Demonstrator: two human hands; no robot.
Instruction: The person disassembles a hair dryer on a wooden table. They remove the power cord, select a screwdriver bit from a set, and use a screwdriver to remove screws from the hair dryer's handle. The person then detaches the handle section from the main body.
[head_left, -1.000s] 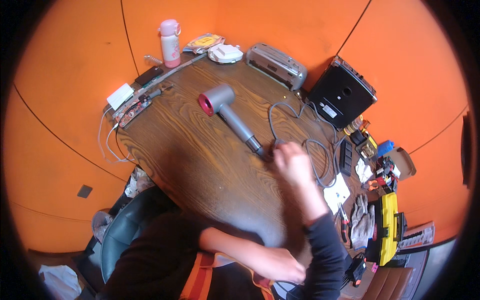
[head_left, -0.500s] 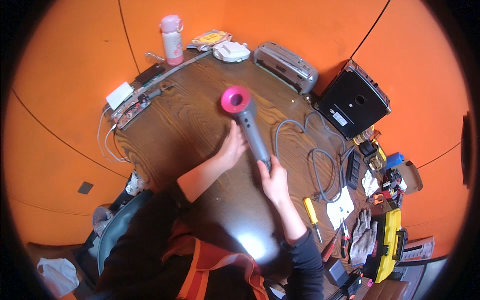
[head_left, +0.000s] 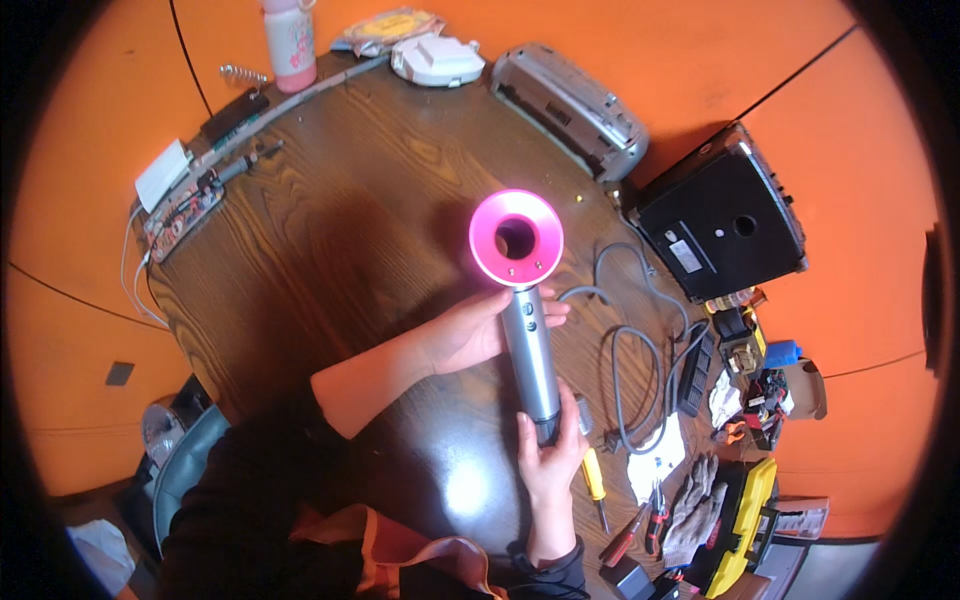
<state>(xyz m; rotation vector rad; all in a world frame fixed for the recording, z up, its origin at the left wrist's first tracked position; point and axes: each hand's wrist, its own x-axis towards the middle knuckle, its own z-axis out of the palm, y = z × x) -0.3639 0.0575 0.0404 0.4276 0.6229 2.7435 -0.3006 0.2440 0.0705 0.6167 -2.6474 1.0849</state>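
A hair dryer (head_left: 527, 330) with a pink ring head and a grey handle is held above the dark wooden table (head_left: 330, 250), head pointing away from me. My left hand (head_left: 478, 328) wraps the upper handle just below the head. Lower down, my right hand (head_left: 552, 455) grips the bottom end of the handle. The dryer's grey cord (head_left: 625, 370) loops on the table to the right.
A yellow-handled screwdriver (head_left: 595, 480), pliers (head_left: 655, 510), grey gloves (head_left: 695, 505) and a yellow case (head_left: 745, 530) lie at lower right. A black box (head_left: 720, 225), a grey radio (head_left: 570, 105), a white device (head_left: 435, 60), a pink bottle (head_left: 290, 40) and a circuit board (head_left: 185, 205) ring the table's far edge.
The dryer lay on the table with only my right hand near its handle end. Both hands took hold of it and raised it closer, head upward.
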